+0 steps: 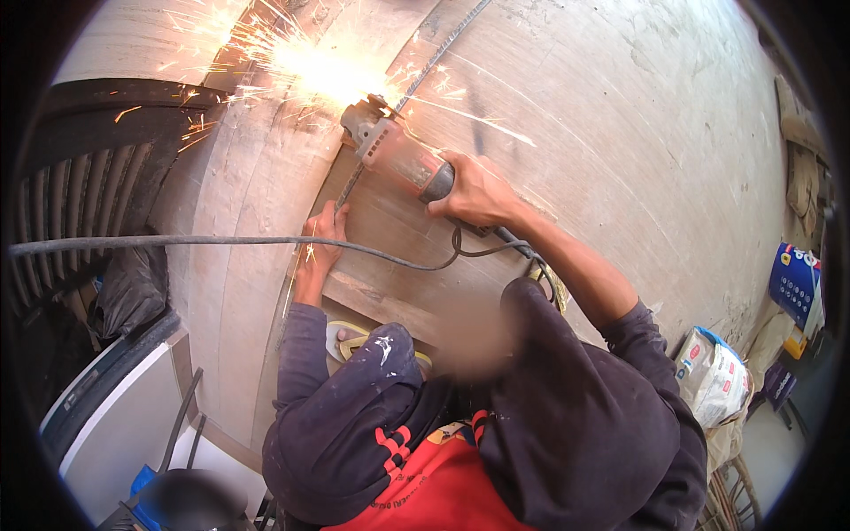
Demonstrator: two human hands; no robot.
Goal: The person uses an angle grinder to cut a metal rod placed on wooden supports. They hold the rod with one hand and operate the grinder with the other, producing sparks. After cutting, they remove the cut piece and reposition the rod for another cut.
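Your right hand (478,190) is wrapped around the rear of the angle grinder (407,164), thumb and fingers closed on its body. Your left hand (326,232), below and left of the grinder, has its fingers curled round a ribbed metal rod (351,184). That rod runs under the grinder's head and appears to come out beyond it, up and to the right; the glare hides the exact point of contact.

Brace the rod hard against the floor, so that it can't roll or pinch the disc. Hold the disc square to it and let the wheel's speed do the cutting, with light, even pressure. One hand on the grinder leaves little to resist a kick, so clamping the rod and using both would be safer. Sparks (323,71) spray above and left of the grinder; keep your face and bare fingers out of their line. Reroute the cord (221,240), which crosses over your left hand.
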